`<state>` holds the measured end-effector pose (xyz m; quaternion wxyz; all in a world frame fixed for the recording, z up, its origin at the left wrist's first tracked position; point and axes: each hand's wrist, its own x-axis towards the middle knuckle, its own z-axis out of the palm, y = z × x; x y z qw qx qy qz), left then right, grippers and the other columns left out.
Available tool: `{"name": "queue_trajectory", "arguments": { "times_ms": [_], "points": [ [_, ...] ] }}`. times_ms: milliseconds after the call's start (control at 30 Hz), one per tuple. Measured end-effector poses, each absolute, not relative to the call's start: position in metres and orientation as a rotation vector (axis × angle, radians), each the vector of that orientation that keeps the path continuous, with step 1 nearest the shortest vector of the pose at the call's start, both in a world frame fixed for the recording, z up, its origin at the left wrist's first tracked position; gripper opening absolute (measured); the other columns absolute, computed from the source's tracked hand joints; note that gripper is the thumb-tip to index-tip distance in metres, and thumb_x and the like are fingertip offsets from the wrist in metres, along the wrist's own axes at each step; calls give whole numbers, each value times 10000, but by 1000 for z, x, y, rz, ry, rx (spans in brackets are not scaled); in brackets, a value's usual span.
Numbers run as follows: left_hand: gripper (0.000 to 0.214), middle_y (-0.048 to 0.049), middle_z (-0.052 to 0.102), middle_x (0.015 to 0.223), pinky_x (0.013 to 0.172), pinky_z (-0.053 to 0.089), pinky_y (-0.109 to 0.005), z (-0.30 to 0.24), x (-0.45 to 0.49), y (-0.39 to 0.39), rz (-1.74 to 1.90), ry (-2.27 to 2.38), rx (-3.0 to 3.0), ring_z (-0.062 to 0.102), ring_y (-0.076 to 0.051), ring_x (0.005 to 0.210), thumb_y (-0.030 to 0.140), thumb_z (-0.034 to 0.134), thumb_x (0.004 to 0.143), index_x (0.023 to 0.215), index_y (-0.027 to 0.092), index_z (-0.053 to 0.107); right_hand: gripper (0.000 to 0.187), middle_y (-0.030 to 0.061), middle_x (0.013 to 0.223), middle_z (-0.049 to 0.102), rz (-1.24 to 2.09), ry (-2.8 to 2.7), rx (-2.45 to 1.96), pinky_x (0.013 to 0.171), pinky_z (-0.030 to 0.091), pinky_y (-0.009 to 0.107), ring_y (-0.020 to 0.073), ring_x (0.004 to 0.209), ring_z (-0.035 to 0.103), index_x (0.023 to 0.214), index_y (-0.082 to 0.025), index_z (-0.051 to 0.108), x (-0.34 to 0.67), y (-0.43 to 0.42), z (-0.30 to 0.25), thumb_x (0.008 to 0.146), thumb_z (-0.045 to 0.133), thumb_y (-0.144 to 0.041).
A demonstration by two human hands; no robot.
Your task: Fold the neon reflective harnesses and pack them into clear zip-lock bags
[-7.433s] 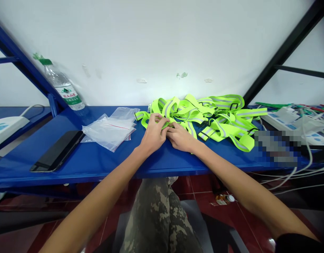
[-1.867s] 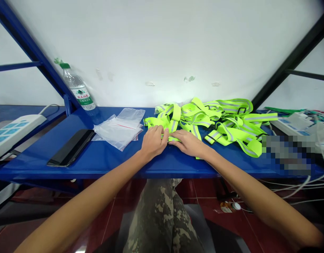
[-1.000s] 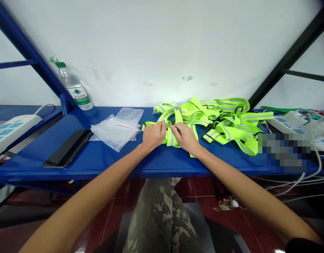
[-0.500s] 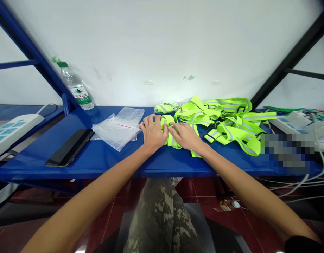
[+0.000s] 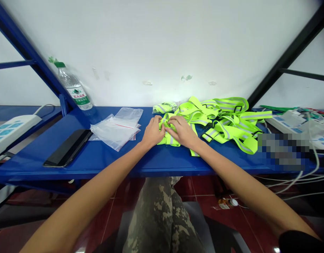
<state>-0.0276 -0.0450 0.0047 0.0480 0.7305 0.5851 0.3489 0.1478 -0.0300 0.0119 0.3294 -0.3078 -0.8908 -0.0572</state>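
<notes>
A white painted wall [image 5: 151, 45] fills the upper half of the frame, bounded by a blue steel shelf upright [image 5: 27, 45] at upper left and a black steel shelf upright [image 5: 291, 56] at upper right. A long blue metal shelf [image 5: 106, 168] crosses the middle of the frame. Below it are a dark red tiled floor [image 5: 111, 211] and, at bottom centre, the person's legs in camouflage trousers [image 5: 156, 218]. On the shelf, right of centre, lies a loose heap of neon yellow-green reflective straps [image 5: 225, 119] with grey stripes. Just left of the heap and touching it, a folded bundle of the same strap [image 5: 170, 140] lies flat at centre. The left hand [image 5: 152, 133] and right hand [image 5: 183, 131] sit side by side on this bundle, nearly touching, their fingers curled and grasping its folds. Further left lie clear plastic zip bags [image 5: 115, 128] and a black smartphone [image 5: 68, 147], face up near the front edge. White power strips appear at far left [image 5: 11, 130] and far right [image 5: 291, 119]. A clear water bottle with a green cap [image 5: 72, 84] stands at the back left. A small rolled strap [image 5: 164, 107] lies behind the hands. A pixelated patch [image 5: 283, 151] hides part of the shelf at right.
</notes>
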Motion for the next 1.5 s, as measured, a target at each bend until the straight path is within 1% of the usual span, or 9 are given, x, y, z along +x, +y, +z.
{"name": "queue_trajectory", "arguments": {
  "times_ms": [133, 200, 333, 533, 767, 967, 1167, 1367, 1500],
  "points": [
    [224, -127, 624, 1197, 961, 500, -411, 9, -25, -45, 925, 1888, 2217, 611, -272, 1130, 235, 475, 937, 1151, 196, 529, 422, 180, 1018, 707, -216, -2501, -835, 910, 508, 476, 308, 1009, 631, 1000, -122, 706, 152, -54, 17, 1051, 373, -377],
    [238, -129, 627, 1195, 963, 498, -416, 10, -23, -43, 881, 1931, 2208, 608, -280, 1125, 238, 499, 924, 1154, 195, 542, 422, 198, 1133, 701, -168, -2555, -802, 943, 520, 505, 327, 1073, 638, 1155, -106, 679, 157, -64, 15, 1017, 468, -444],
    [266, -130, 626, 1188, 1001, 473, -445, 8, -23, -41, 905, 1952, 2229, 577, -298, 1152, 247, 549, 896, 1156, 195, 554, 670, 227, 1410, 569, -48, -2566, -730, 1061, 487, 547, 361, 1308, 543, 1418, -108, 511, 166, -68, 5, 918, 624, -540],
    [280, -153, 546, 1291, 1036, 412, -447, 13, -18, -62, 1348, 2110, 2222, 497, -320, 1237, 198, 552, 861, 1141, 175, 560, 400, 196, 1292, 644, 29, -2553, -751, 1018, 524, 492, 312, 1189, 623, 1328, -106, 565, 163, -57, 1, 977, 568, -297],
    [177, -97, 659, 944, 851, 427, -414, 8, -19, -83, 1084, 2206, 2409, 587, -291, 947, 356, 495, 952, 959, 191, 560, 406, 209, 1281, 658, 63, -2549, -767, 1013, 517, 493, 321, 1189, 633, 1347, -86, 559, 161, -53, 1, 1005, 516, -301],
    [152, -105, 666, 938, 851, 431, -394, 2, -25, -79, 1212, 2080, 2472, 596, -269, 913, 290, 433, 988, 931, 192, 534, 439, 169, 1278, 684, 175, -2518, -831, 990, 520, 462, 316, 1172, 659, 1386, -139, 581, 163, -43, 10, 1002, 526, -345],
    [202, -105, 688, 970, 869, 416, -393, 6, -26, -75, 1176, 2065, 2438, 617, -261, 921, 312, 402, 1017, 955, 186, 548, 415, 130, 1262, 713, 387, -2446, -950, 982, 499, 409, 294, 1151, 677, 1319, -165, 655, 160, -34, 24, 986, 560, -393],
    [358, -124, 719, 961, 817, 406, -381, 12, -23, -72, 933, 2199, 2414, 654, -269, 909, 311, 284, 1054, 954, 169, 597, 384, 118, 1228, 720, 502, -2312, -920, 950, 468, 353, 259, 1127, 670, 1195, -161, 683, 152, -27, 24, 1029, 442, -409],
    [424, -124, 747, 952, 731, 401, -359, 18, -21, -70, 794, 2310, 2287, 692, -275, 888, 324, 243, 1057, 977, 176, 631, 403, 73, 966, 721, 494, -2285, -926, 801, 434, 306, 209, 898, 656, 950, -173, 654, 144, -22, 26, 1036, 385, -460]
  ]
}}
